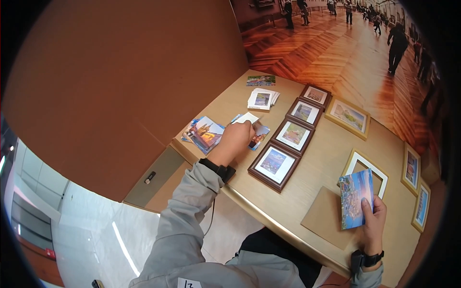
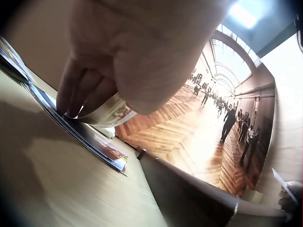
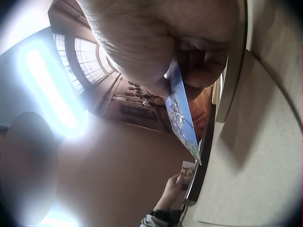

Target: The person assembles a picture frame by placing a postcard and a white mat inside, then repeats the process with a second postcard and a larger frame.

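Note:
My left hand (image 1: 234, 140) is over a small pile of postcards (image 1: 260, 138), pinching a light-coloured card (image 1: 247, 118) at the top. In the left wrist view this card (image 2: 105, 115) bends upward between thumb and fingers, while the fingertips press close to the pile (image 2: 97, 142). My right hand (image 1: 375, 222) holds a postcard (image 1: 355, 198) with a blue sky and a town, thumb on its picture side. That card is tilted above a brown backing board (image 1: 321, 218) and overlaps a gold frame with a white inner border (image 1: 382, 180) in the head view.
Dark brown picture frames (image 1: 256, 169) stand in a row mid-table. Gold frames (image 1: 331, 116) are along the back and right. Another postcard pile (image 1: 205, 133) lies left, a white-bordered stack (image 1: 261, 100) and a single card (image 1: 260, 80) farther back. A brown panel (image 1: 144, 86) rises at left.

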`<action>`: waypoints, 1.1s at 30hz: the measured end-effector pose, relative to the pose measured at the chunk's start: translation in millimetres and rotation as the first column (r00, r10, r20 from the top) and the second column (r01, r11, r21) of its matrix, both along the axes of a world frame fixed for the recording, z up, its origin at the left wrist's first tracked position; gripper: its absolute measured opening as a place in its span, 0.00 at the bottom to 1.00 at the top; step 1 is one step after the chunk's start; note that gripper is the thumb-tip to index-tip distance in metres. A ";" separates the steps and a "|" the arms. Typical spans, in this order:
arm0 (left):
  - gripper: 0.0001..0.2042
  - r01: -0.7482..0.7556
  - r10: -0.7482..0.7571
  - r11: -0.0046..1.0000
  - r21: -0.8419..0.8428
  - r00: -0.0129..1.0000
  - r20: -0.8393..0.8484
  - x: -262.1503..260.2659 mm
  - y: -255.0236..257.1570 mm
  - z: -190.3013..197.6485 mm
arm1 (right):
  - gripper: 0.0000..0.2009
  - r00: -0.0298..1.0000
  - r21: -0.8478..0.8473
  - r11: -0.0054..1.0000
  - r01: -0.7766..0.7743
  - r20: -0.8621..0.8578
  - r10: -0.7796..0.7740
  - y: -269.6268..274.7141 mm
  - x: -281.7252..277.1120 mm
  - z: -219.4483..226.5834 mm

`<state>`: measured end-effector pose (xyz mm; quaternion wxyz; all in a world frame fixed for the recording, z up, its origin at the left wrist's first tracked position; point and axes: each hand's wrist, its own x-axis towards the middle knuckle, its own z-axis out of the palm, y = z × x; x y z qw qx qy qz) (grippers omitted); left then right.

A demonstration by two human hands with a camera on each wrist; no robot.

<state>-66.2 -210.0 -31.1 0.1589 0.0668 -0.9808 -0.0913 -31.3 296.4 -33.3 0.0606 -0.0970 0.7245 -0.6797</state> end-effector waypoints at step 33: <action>0.26 -0.442 0.631 0.737 0.512 0.723 -0.283 76.1 -246.7 -83.8 | 0.07 1.000 0.029 1.000 0.005 -0.002 -0.005 -4.5 -0.6 1.5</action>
